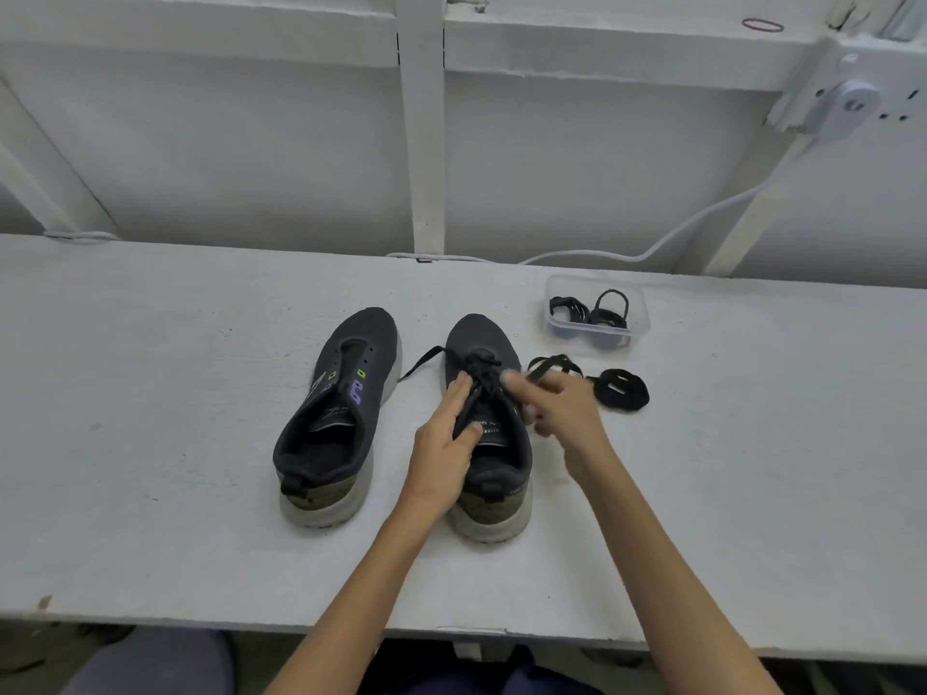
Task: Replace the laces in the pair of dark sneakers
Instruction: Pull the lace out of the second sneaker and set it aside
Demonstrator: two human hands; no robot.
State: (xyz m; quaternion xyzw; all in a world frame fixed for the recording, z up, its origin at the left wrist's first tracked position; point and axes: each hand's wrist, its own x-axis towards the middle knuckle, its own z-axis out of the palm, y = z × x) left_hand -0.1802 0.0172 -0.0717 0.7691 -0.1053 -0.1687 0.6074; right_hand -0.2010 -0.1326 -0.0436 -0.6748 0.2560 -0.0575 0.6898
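The left hand (441, 443) steadies the laced sneaker (476, 338), fingers straight; the right hand (567, 413) works at its lace (482, 374) (blurred, grip unclear). A hard tug could drag the shoe sideways.

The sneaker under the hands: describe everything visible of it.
The sneaker is dark knit fabric with an olive heel patch and a thick pale sole. It stands upright on the white table, toe pointing away, to the right of the other sneaker, which has no lace. A black lace is partly threaded through its front eyelets, one loose end trailing left onto the table. The left hand lies flat along the lacing, thumb on the tongue. The blurred right hand reaches the lacing from the right, its grip unclear.
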